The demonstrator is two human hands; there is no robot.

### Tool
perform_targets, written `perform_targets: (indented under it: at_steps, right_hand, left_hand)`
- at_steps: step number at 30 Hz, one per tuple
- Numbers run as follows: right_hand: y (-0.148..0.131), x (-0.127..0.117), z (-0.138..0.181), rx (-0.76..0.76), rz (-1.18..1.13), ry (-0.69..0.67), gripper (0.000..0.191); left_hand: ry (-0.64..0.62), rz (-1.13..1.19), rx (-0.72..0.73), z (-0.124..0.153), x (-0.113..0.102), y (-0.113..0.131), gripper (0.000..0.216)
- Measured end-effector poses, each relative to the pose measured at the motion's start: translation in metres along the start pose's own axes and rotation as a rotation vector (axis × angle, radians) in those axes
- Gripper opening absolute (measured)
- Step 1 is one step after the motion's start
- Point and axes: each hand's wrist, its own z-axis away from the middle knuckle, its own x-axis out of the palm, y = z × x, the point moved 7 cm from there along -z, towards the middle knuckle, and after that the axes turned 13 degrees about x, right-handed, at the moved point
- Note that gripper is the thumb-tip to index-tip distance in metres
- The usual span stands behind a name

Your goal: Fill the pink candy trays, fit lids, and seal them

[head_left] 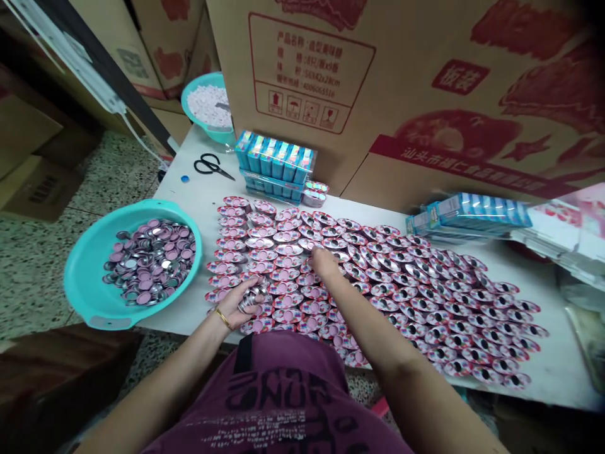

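Note:
My left hand [240,301] is cupped around a small stack of round silver lids [251,297] at the near edge of the white table [198,195]. My right hand [324,260] reaches forward with its fingers pinched down on one of the oval pink-rimmed cases [312,244] laid out in rows. Several rows of these open cases [425,284] cover the table from the left to the far right.
A teal basin [85,271] of silver and pink round lids sits at my left. Black scissors [211,165], a second teal bowl [208,104] of white pieces and blue boxed packs [276,161] stand at the back. Large cardboard cartons [401,82] wall the far side. More blue packs [472,214] lie at the right.

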Motion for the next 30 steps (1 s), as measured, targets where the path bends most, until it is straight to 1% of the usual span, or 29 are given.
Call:
perform_targets:
  at_steps: [3, 6, 7, 9, 11, 13, 14, 16, 18, 19, 22, 25, 27, 30]
  right_hand:
    - [-0.006, 0.004, -0.011, 0.055, 0.097, -0.060, 0.036]
    - [-0.011, -0.001, -0.019, 0.049, 0.111, -0.092, 0.043]
    - [-0.010, -0.004, -0.018, 0.049, 0.108, -0.093, 0.046]
    - [0.002, -0.009, -0.006, 0.036, 0.085, -0.065, 0.047]
    - [0.025, -0.011, 0.021, -0.029, 0.016, 0.006, 0.039]
    - [0.053, -0.003, 0.061, -0.134, -0.067, 0.048, 0.028]
    - [0.068, 0.006, 0.084, -0.181, -0.100, 0.040, 0.024]
    - [0.093, 0.029, 0.125, -0.222, -0.128, -0.026, 0.019]
    - [0.108, 0.052, 0.153, -0.221, -0.137, -0.078, 0.019]
    - [0.113, 0.061, 0.161, -0.213, -0.150, -0.085, 0.019]
    - [0.118, 0.079, 0.168, -0.216, -0.236, -0.084, 0.018]
    - [0.121, 0.085, 0.165, -0.248, -0.317, -0.072, 0.016]
    - [0.125, 0.084, 0.162, -0.273, -0.375, -0.060, 0.015]
    - [0.133, 0.069, 0.159, -0.260, -0.517, 0.014, 0.015]
  left_hand:
    - [-0.001, 0.011, 0.006, -0.001, 0.000, -0.001, 0.012]
    - [-0.006, -0.001, 0.011, -0.003, 0.005, -0.001, 0.012]
    - [-0.017, -0.012, 0.003, -0.004, 0.008, -0.002, 0.012]
    - [-0.043, -0.038, -0.017, -0.003, 0.012, -0.002, 0.011]
    - [-0.056, -0.070, -0.026, -0.001, 0.011, 0.000, 0.010]
    - [-0.054, -0.101, -0.021, -0.001, 0.006, 0.004, 0.010]
    - [-0.051, -0.116, -0.020, -0.001, 0.003, 0.005, 0.010]
    - [-0.051, -0.141, -0.029, -0.003, 0.000, 0.006, 0.010]
    - [-0.055, -0.170, -0.058, -0.005, 0.002, 0.003, 0.011]
    - [-0.059, -0.184, -0.072, -0.007, 0.005, 0.000, 0.011]
    - [-0.069, -0.213, -0.085, -0.011, 0.017, -0.005, 0.013]
    - [-0.081, -0.227, -0.079, -0.016, 0.027, -0.007, 0.012]
    - [-0.090, -0.229, -0.080, -0.019, 0.030, -0.007, 0.011]
    - [-0.097, -0.226, -0.081, -0.022, 0.033, -0.008, 0.010]
